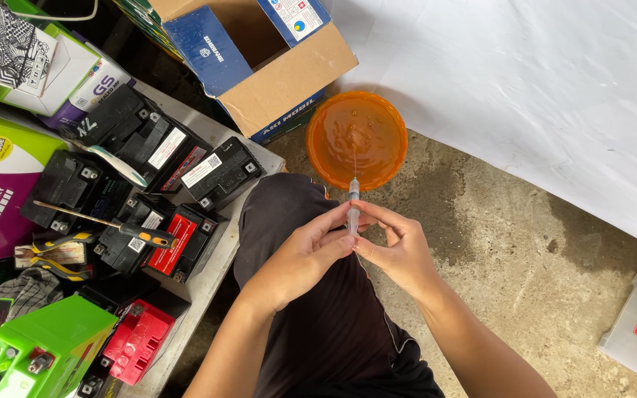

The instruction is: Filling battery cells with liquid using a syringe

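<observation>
At centre frame, over the person's dark-trousered knee [318, 324], both hands meet on a small clear syringe [352, 210]. Left hand [305, 254] is closed round the lower barrel, fingers curled and pinching it so the body stands steady and near upright. Right hand [399, 247] is closed on the same syringe from the 3 o'clock side, fingertips at the barrel, apparently to steady or work it; whether a thumb bears on the plunger cannot be told. Syringe tip points toward 12 o'clock, with a thin needle or thread of liquid running up over the orange bowl [356, 138], which sits on the concrete floor [525, 250] just beyond the knee; the bowl holds clear liquid, and holding the tip over it appears to keep any drip inside it. At 9 o'clock, a low bench [208, 284] carries several small black batteries [149, 144], with a yellow-handled screwdriver [112, 225] laid across them and pliers [57, 254] beside, all within the left arm's reach. A red battery [138, 339] and a green one [38, 354] lie at 7 o'clock. An open carton [259, 59] stands at 11 o'clock; white sheeting [525, 81] covers the 1 o'clock ground.
</observation>
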